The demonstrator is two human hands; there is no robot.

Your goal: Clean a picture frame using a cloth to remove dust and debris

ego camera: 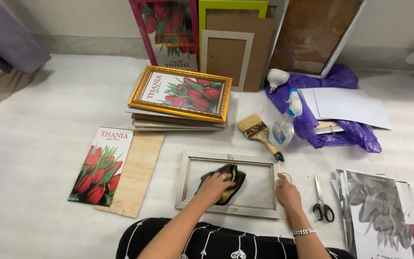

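Black cloth (227, 183) with a yellow lining, bunched under curled left-hand fingers (221, 178); left hand (213, 186) pressed down on it, over the glass of a silver picture frame (228, 209) lying flat on the white sheet (44, 158). Right hand (287, 192) at that frame's right edge, fingers drawn together against the rim, thumb up near a thin stick; whether clamped on the rim, cannot tell. Silver bracelet (304, 232) on the right wrist.

Just beyond the frame: wooden-handled paintbrush (258, 133) and clear spray bottle (284, 124), touching. Right of the hand: black-handled scissors (322, 201), then a stack of grey flower prints (377, 211). Left of the frame: plywood board (137, 163) with a red tulip print (99, 165) overlapping its edge. Farther back: gold-framed tulip picture (180, 92) atop stacked backs, purple plastic bag (331, 124) under white sheets, more frames leaning on the wall.
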